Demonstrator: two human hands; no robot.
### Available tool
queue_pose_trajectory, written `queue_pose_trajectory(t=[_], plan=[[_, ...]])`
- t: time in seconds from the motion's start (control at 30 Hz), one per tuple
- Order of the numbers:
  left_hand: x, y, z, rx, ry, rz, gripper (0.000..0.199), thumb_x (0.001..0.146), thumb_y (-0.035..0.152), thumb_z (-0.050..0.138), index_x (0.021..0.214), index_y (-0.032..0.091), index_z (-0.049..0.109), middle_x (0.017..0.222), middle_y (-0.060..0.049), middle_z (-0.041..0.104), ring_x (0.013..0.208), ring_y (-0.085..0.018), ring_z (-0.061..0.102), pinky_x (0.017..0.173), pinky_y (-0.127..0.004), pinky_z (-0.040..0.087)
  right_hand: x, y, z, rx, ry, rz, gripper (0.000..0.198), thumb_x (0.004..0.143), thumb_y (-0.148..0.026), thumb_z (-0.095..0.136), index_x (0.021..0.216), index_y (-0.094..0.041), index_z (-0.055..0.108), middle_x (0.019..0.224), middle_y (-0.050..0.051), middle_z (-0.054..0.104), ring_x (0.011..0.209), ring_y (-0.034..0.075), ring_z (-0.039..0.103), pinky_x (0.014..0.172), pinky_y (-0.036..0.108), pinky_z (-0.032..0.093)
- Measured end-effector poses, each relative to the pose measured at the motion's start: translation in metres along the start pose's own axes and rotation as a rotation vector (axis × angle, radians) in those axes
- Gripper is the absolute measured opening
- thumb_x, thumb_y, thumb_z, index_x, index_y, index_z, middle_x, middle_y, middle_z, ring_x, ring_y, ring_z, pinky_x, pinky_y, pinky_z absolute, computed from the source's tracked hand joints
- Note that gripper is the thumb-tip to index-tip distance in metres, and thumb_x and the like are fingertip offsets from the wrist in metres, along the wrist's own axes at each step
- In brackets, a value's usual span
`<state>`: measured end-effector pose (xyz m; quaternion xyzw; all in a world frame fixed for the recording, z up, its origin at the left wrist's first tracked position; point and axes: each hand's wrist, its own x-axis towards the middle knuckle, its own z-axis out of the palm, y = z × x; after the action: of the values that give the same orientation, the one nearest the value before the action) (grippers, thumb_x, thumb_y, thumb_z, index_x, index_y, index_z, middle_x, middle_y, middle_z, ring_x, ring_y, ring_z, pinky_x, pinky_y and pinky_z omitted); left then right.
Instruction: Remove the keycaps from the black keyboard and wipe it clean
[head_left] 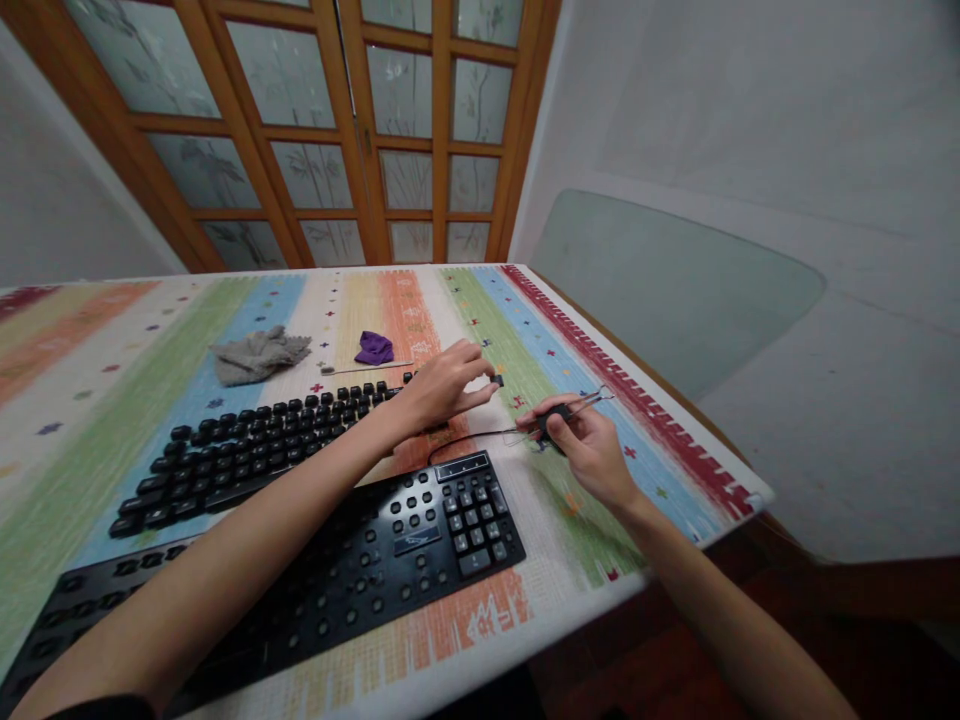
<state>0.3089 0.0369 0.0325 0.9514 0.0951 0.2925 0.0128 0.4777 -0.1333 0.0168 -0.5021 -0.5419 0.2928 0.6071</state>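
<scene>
Between the thumb and fingertips of my left hand (446, 385) is a small black keycap (497, 380), held above the table. My right hand (589, 445) is closed round the black handle of a wire keycap puller (556, 418), whose thin metal wires stick out past the fingers on both sides. Below my left arm lies a black keyboard (416, 525); its number pad still carries keycaps, while most other key positions show bare switches. Behind it, loose black keycaps (262, 440) stand in rows on the cloth, partly hidden by my left forearm.
A grey cloth (261, 355) and a purple cloth (373, 348) lie at the back, with a thin stick-like tool (367, 368) in front of them. A black cable (465, 437) runs from the keyboard. The striped tablecloth (127, 400) covers the table; its right edge is near a wall.
</scene>
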Motion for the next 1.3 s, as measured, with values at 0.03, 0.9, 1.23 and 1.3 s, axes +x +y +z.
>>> queue_pose_trajectory(t=[0.03, 0.9, 1.23, 1.3], plan=[[0.005, -0.006, 0.006, 0.049, -0.060, -0.027, 0.014, 0.095, 0.027, 0.058, 0.096, 0.016, 0.066, 0.088, -0.007, 0.059, 0.089, -0.021, 0.056, 0.077, -0.032, 0.048, -0.001, 0.000, -0.001, -0.012, -0.008, -0.001, 0.039, 0.085, -0.058, 0.069, 0.092, -0.020, 0.064, 0.082, 0.007, 0.076, 0.075, 0.019, 0.072, 0.068, 0.029, 0.058], [0.031, -0.036, 0.059, 0.097, -0.238, -0.297, 0.023, 0.094, 0.025, 0.054, 0.095, 0.012, 0.073, 0.101, -0.013, 0.059, 0.104, -0.026, 0.054, 0.088, -0.036, 0.045, -0.020, -0.005, -0.017, -0.078, -0.110, -0.036, 0.036, 0.088, -0.054, 0.067, 0.093, -0.018, 0.066, 0.087, 0.008, 0.077, 0.075, 0.019, 0.074, 0.070, 0.031, 0.060], [0.031, -0.036, 0.060, 0.069, -0.206, -0.313, 0.021, 0.090, 0.026, 0.056, 0.097, 0.013, 0.072, 0.101, -0.012, 0.059, 0.104, -0.027, 0.054, 0.087, -0.036, 0.046, -0.020, -0.009, -0.016, -0.105, -0.119, -0.052, 0.036, 0.088, -0.055, 0.067, 0.092, -0.018, 0.067, 0.086, 0.008, 0.077, 0.073, 0.018, 0.073, 0.068, 0.031, 0.059], [0.031, -0.035, 0.056, 0.063, -0.190, -0.312, 0.020, 0.090, 0.026, 0.057, 0.097, 0.014, 0.072, 0.100, -0.012, 0.059, 0.104, -0.026, 0.054, 0.087, -0.036, 0.047, -0.020, -0.009, -0.017, -0.108, -0.121, -0.049, 0.038, 0.088, -0.056, 0.066, 0.092, -0.018, 0.067, 0.086, 0.009, 0.077, 0.073, 0.018, 0.073, 0.068, 0.031, 0.060]])
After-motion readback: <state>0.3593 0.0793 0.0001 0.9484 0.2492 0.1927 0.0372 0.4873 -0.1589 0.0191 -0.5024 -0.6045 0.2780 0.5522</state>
